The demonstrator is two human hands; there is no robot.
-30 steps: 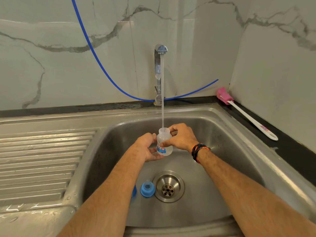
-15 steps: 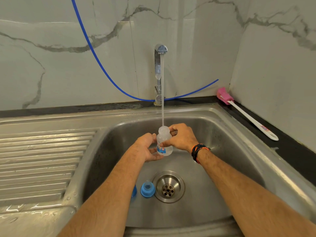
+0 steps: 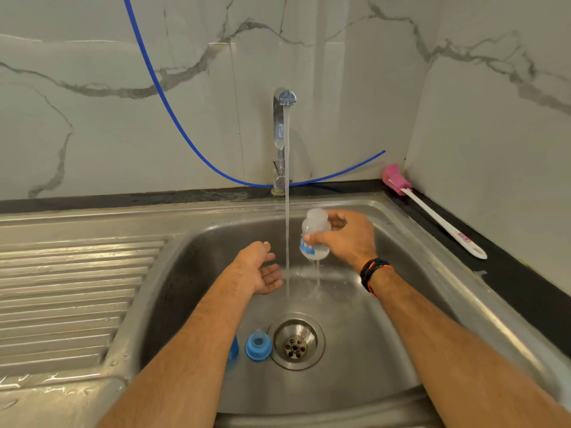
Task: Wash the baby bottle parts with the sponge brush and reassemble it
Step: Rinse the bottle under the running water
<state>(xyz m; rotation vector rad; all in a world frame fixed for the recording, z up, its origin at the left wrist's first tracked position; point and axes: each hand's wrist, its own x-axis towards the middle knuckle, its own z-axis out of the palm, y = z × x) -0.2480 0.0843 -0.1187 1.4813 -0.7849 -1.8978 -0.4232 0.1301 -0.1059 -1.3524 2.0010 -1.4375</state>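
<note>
Clear bottle (image 3: 315, 234) sits gripped in the right hand (image 3: 349, 237), rinsing; left hand (image 3: 262, 268) hangs loose. Next, I think, fetch the brush (image 3: 432, 211).

A bottle (image 3: 314, 234) is held above the sink (image 3: 386, 350), just right of the water stream (image 3: 287, 230). A cap (image 3: 258, 346) lies left of the drain (image 3: 296, 341). A brush (image 3: 432, 213) lies on the counter (image 3: 525, 273), right of the sink.

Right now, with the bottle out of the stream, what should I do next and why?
Probably reach your right hand, still holding the bottle, toward the sponge brush on the counter: the bottle looks rinsed and dripping, your left hand is free to take it, and the brush lies untouched.
</note>
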